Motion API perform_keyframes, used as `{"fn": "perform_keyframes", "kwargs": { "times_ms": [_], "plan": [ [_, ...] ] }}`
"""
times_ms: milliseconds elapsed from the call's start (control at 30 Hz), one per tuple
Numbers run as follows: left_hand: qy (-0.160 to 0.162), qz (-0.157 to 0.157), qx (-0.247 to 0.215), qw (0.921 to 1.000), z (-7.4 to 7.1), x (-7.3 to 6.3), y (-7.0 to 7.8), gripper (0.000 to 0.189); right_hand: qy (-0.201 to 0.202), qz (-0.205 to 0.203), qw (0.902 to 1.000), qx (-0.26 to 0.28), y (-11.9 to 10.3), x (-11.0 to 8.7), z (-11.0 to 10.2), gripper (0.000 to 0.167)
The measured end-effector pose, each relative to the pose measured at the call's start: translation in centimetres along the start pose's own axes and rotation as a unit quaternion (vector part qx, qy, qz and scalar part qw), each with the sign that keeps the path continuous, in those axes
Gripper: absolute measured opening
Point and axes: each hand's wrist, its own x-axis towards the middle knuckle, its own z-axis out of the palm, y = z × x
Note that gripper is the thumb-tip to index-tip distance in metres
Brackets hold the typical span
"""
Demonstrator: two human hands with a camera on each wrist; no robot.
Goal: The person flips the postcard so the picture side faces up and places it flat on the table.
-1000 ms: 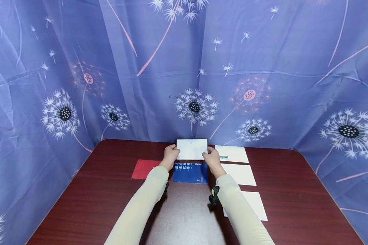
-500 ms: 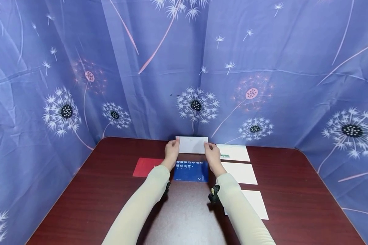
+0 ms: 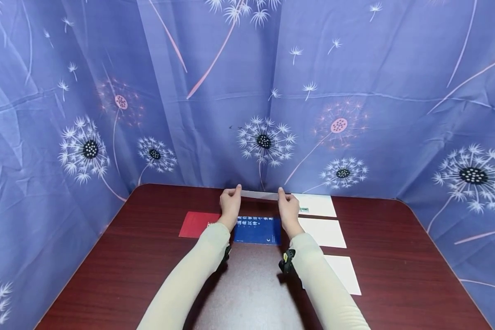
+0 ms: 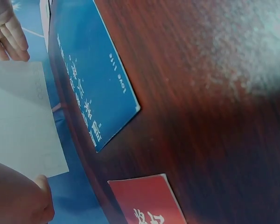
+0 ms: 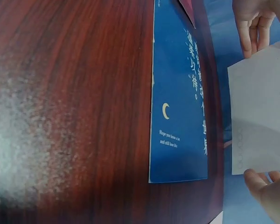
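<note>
Left hand (image 3: 230, 204) and right hand (image 3: 289, 211), closed in thumb-and-finger pinches, hold opposite short edges of a flat, rectangular white card (image 3: 260, 195) off the wood-grained worktop (image 3: 396, 256), beyond the smooth blue card (image 3: 257, 233). Compared with half a second earlier, it has tilted to a thin strip in the head view.

Facing a violet-blue curtain (image 3: 214, 114) printed with dandelions; looking down on a reddish-brown bench (image 3: 404, 266); seeing a blue card (image 3: 257, 233) with white lettering, a red card (image 3: 195, 224) to its left, three white sheets (image 3: 329, 233) to its right.
</note>
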Motion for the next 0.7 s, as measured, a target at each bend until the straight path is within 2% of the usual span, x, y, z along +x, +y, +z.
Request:
{"fn": "perform_keyframes", "kwargs": {
  "times_ms": [133,267,500,700],
  "plan": [
    [0.000,-0.001,0.004,1.0000,-0.03,-0.07,0.03,0.020,0.022,-0.003,0.9997,0.007,0.22,0.23,0.19,0.036],
    [-0.009,0.008,0.012,0.9999,-0.03,0.01,-0.06,0.018,0.028,-0.016,0.9994,0.008,0.33,0.42,0.39,0.024],
    [-0.018,0.034,0.030,0.9988,-0.12,0.34,-0.57,0.025,0.005,-0.033,0.9988,0.035,0.74,0.54,0.45,0.035],
    [-0.013,0.063,0.072,0.9953,-0.30,0.46,-0.82,0.033,-0.005,-0.028,0.9986,0.044,0.97,0.68,0.23,0.040]
  ]
}}
